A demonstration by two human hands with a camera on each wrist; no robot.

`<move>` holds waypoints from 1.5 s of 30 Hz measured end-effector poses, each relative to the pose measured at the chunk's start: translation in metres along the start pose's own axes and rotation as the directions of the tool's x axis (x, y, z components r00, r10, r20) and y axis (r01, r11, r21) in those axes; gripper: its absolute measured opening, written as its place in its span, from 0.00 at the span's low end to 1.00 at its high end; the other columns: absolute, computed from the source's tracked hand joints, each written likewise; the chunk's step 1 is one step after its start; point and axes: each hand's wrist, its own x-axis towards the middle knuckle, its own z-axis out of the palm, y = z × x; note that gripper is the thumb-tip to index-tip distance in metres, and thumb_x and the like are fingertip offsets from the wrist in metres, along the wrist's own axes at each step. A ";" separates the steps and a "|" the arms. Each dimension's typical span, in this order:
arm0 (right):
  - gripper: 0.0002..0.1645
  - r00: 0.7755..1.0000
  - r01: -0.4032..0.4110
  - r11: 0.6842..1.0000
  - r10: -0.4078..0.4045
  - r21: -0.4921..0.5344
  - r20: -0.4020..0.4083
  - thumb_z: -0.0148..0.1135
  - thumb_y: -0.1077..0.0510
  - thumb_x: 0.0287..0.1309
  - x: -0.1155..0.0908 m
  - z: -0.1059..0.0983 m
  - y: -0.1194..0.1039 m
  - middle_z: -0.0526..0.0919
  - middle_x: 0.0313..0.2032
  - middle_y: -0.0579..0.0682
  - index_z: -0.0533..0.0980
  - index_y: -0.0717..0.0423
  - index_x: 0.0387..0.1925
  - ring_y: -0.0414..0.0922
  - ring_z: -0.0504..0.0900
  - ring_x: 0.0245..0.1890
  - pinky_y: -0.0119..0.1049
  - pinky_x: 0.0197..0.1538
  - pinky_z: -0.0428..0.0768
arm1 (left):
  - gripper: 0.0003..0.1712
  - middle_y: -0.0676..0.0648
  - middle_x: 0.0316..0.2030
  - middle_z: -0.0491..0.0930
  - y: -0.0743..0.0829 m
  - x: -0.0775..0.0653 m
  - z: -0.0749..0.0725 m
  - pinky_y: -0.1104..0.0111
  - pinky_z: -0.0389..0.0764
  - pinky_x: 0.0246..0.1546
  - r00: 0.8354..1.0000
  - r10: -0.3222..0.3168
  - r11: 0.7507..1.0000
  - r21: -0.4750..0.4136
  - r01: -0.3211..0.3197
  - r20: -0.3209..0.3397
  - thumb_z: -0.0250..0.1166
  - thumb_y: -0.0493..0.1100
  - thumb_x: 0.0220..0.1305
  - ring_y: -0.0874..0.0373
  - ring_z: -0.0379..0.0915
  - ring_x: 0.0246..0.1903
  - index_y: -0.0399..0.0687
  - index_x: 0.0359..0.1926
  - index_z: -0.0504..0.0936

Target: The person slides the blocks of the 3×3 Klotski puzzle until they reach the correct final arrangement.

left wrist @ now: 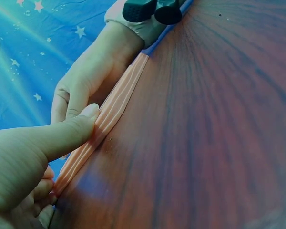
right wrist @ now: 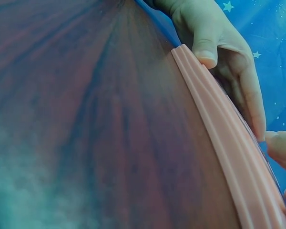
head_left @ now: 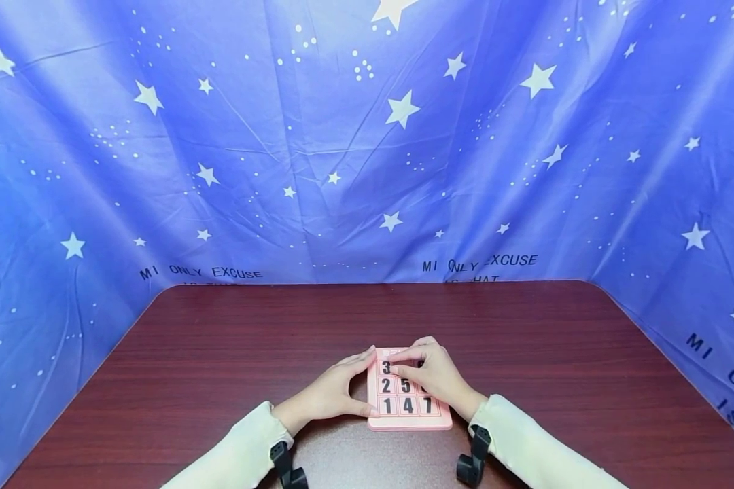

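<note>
A pink sliding number puzzle (head_left: 410, 423) lies on the table with black digits on its tiles. The bottom row reads 1, 4, 7; a 2 and a 5 stand above, and a 3 shows at upper left. My left hand (head_left: 333, 390) grips the puzzle's left side, thumb near the lower corner and fingers at the upper one; its thumb (left wrist: 78, 131) presses the ridged side in the left wrist view. Over the upper right tiles reaches my right hand (head_left: 440, 373), thumb and forefinger extended and touching beside the 3. It covers some tiles.
The dark red wooden table (head_left: 251, 326) stretches around the puzzle. A blue curtain (head_left: 318, 136) with white stars hangs behind and at both sides. Black wrist cameras (head_left: 474, 455) sit on straps over the pale sleeves.
</note>
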 end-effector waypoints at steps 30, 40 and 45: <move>0.12 0.999 -0.043 0.996 0.045 -0.081 0.019 0.74 0.59 0.43 0.003 -0.004 -0.006 0.74 0.26 0.44 0.87 0.48 0.34 0.39 0.66 0.31 0.30 0.33 0.68 | 0.56 0.46 0.71 0.54 0.004 0.001 -0.001 0.52 0.55 0.67 1.000 0.002 1.000 0.009 -0.002 0.000 0.75 0.55 0.44 0.50 0.51 0.69 0.39 0.70 0.58; 0.12 0.996 -0.076 0.994 0.080 -0.083 0.036 0.74 0.58 0.43 0.000 -0.007 -0.001 0.70 0.24 0.46 0.87 0.45 0.35 0.40 0.63 0.26 0.30 0.26 0.66 | 0.56 0.43 0.71 0.54 0.002 -0.001 -0.001 0.52 0.56 0.66 0.999 0.034 0.999 0.018 -0.034 -0.009 0.75 0.54 0.45 0.47 0.51 0.69 0.36 0.69 0.57; 0.12 0.994 -0.103 0.992 0.105 -0.076 0.029 0.74 0.59 0.44 -0.001 -0.009 0.000 0.69 0.23 0.47 0.87 0.45 0.35 0.41 0.62 0.25 0.31 0.26 0.65 | 0.56 0.44 0.71 0.53 0.003 -0.001 -0.001 0.53 0.55 0.67 1.000 0.021 1.000 0.003 -0.021 -0.003 0.75 0.53 0.45 0.48 0.50 0.69 0.36 0.70 0.57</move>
